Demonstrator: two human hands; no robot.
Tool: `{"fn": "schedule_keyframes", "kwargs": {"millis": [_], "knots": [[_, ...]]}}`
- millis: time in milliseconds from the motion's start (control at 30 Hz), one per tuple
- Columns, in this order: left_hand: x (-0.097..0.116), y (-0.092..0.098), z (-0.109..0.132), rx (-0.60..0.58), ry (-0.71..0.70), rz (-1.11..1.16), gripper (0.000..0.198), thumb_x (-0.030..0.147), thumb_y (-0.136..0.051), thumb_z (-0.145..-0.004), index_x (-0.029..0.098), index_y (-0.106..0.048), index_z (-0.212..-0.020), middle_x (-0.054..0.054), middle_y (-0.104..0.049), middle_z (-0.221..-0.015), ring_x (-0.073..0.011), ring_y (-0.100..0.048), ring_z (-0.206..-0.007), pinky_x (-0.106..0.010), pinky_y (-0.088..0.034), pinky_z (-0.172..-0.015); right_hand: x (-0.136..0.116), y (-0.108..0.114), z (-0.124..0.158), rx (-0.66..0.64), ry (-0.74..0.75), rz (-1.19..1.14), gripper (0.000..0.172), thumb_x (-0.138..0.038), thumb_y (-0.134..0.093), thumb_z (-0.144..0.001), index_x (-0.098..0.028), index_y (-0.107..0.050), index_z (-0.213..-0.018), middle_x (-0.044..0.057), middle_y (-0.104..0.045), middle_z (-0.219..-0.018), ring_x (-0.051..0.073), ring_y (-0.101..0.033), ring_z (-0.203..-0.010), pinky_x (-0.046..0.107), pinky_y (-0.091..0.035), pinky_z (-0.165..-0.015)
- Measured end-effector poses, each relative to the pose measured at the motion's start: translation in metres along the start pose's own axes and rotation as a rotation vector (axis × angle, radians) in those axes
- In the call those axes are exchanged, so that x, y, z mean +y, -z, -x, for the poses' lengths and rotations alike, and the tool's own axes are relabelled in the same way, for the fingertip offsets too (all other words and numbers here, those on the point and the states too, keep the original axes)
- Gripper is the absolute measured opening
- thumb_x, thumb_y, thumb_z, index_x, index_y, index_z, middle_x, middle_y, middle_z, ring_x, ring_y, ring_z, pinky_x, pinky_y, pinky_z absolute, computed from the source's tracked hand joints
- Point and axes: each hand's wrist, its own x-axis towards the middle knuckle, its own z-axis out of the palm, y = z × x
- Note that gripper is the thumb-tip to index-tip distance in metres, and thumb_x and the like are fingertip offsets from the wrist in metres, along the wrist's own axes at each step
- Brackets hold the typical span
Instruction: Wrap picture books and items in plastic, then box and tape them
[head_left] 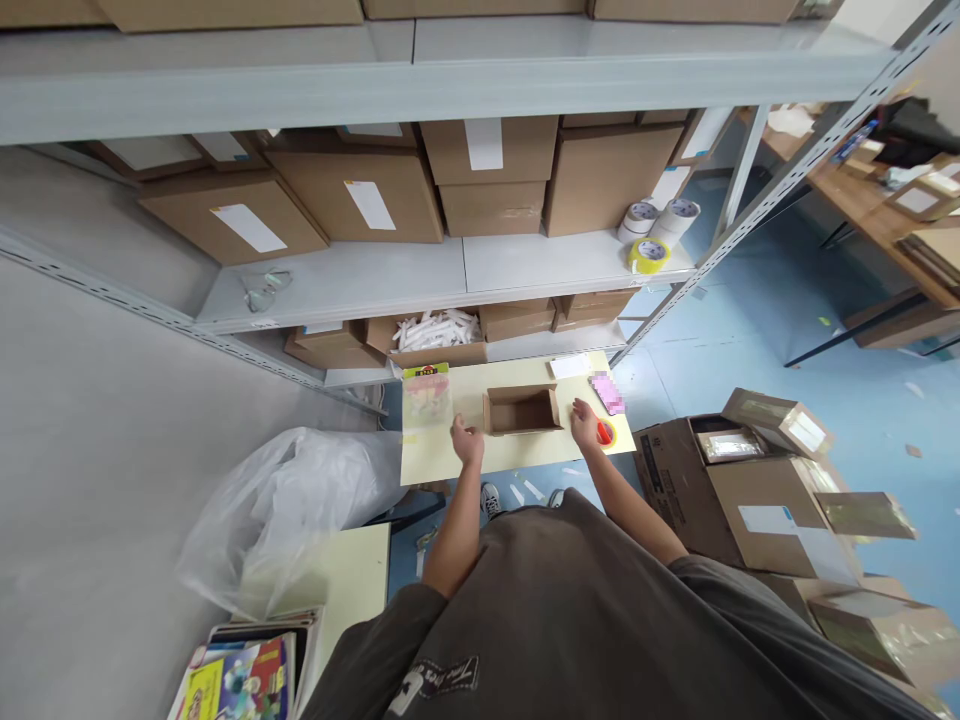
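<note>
An open, small cardboard box stands on the pale yellow table, its inside bare. My left hand is just left of the box, fingers loosely bent, nothing seen in it. On the other side, slightly apart from the box, my right hand is loosely open beside a tape roll with a red-orange core. A clear plastic pouch with a green and yellow header lies left of the box. Toward the back right lie a white paper slip and a pink pixelated item.
Metal shelving rises in front, loaded with cartons, tape rolls and an open box of white pieces. Stacked cartons stand on the floor at right. A clear plastic bag bulges at left, above magazines.
</note>
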Motion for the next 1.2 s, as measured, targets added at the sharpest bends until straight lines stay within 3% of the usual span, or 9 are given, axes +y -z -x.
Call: {"fn": "schedule_keyframes", "kwargs": {"millis": [100, 233, 367, 500, 667, 767, 867, 1067, 1200], "knots": [[0.022, 0.008, -0.006, 0.011, -0.269, 0.096, 0.043, 0.021, -0.052, -0.101, 0.018, -0.066, -0.142, -0.015, -0.074, -0.133, -0.0237, -0.072, -0.116, -0.034, -0.056, -0.105, -0.021, -0.006, -0.010, -0.030, 0.084, 0.045, 0.043, -0.027, -0.053, -0.089, -0.021, -0.075, -0.125, 0.012, -0.078, -0.121, 0.027, -0.073, -0.113, 0.044, -0.061, -0.102], [0.052, 0.000, -0.017, -0.447, -0.639, -0.044, 0.033, 0.020, -0.059, -0.100, 0.020, -0.077, -0.127, -0.011, -0.076, -0.132, -0.0241, -0.070, -0.122, -0.035, -0.054, -0.110, -0.045, -0.038, -0.020, -0.373, 0.290, 0.177, 0.039, -0.017, -0.056, -0.089, -0.021, -0.081, -0.118, 0.011, -0.079, -0.123, 0.027, -0.072, -0.118, 0.045, -0.057, -0.111], [0.049, -0.004, -0.032, -0.615, -0.604, -0.395, 0.061, 0.028, -0.083, -0.086, 0.016, -0.070, -0.144, -0.018, -0.055, -0.163, -0.0349, -0.046, -0.156, -0.044, -0.038, -0.128, -0.043, -0.042, -0.028, -0.487, 0.367, 0.444, 0.051, -0.020, -0.070, -0.086, -0.018, -0.077, -0.136, 0.017, -0.065, -0.151, 0.037, -0.047, -0.153, 0.056, -0.040, -0.127], [0.022, -0.003, -0.035, -0.705, -0.583, -0.523, 0.093, 0.041, -0.095, -0.074, 0.018, -0.059, -0.157, -0.019, -0.019, -0.182, -0.0388, -0.015, -0.169, -0.049, -0.024, -0.134, -0.021, -0.021, -0.027, -0.582, 0.233, 0.665, 0.100, -0.040, -0.088, -0.079, -0.025, -0.046, -0.168, 0.015, -0.021, -0.182, 0.047, -0.007, -0.168, 0.064, -0.027, -0.130], [-0.001, -0.016, -0.018, -0.644, -0.580, -0.458, 0.068, 0.038, -0.089, -0.082, 0.017, -0.069, -0.144, -0.014, -0.001, -0.185, -0.0366, -0.012, -0.170, -0.044, -0.035, -0.130, 0.008, -0.022, -0.019, -0.645, 0.165, 0.767, 0.132, -0.046, -0.094, -0.074, -0.031, -0.014, -0.178, 0.014, 0.010, -0.184, 0.046, 0.007, -0.169, 0.065, -0.023, -0.130], [-0.003, -0.023, -0.010, -0.623, -0.541, -0.392, 0.030, 0.034, -0.079, -0.093, 0.018, -0.081, -0.118, -0.008, 0.002, -0.185, -0.0357, -0.039, -0.161, -0.040, -0.047, -0.121, 0.015, -0.032, -0.018, -0.618, 0.175, 0.755, 0.127, -0.039, -0.089, -0.081, -0.030, -0.007, -0.178, 0.015, 0.016, -0.183, 0.043, 0.005, -0.170, 0.060, -0.029, -0.129], [0.000, -0.023, -0.012, -0.632, -0.530, -0.367, 0.016, 0.030, -0.076, -0.095, 0.019, -0.085, -0.103, -0.004, -0.002, -0.186, -0.0335, -0.059, -0.146, -0.040, -0.052, -0.116, 0.008, -0.037, -0.021, -0.611, 0.182, 0.768, 0.124, -0.034, -0.085, -0.085, -0.033, -0.002, -0.178, 0.014, 0.017, -0.184, 0.041, -0.002, -0.170, 0.055, -0.034, -0.128], [0.005, -0.018, -0.010, -0.595, -0.539, -0.404, 0.012, 0.027, -0.083, -0.088, 0.022, -0.086, -0.099, 0.001, -0.008, -0.185, -0.0333, -0.034, -0.164, -0.041, -0.048, -0.123, -0.021, -0.045, -0.043, -0.626, 0.153, 0.902, 0.149, -0.049, -0.097, -0.069, -0.030, 0.003, -0.178, 0.017, 0.028, -0.180, 0.047, -0.038, -0.155, 0.053, -0.045, -0.119], [0.007, -0.020, -0.004, -0.584, -0.518, -0.389, 0.011, 0.024, -0.080, -0.089, 0.021, -0.086, -0.098, 0.001, -0.008, -0.185, -0.0323, -0.039, -0.162, -0.039, -0.049, -0.121, -0.023, -0.054, -0.059, -0.692, 0.135, 0.930, 0.149, -0.053, -0.100, -0.063, -0.022, -0.009, -0.178, 0.028, 0.015, -0.180, 0.048, -0.042, -0.150, 0.057, -0.043, -0.116]]}}
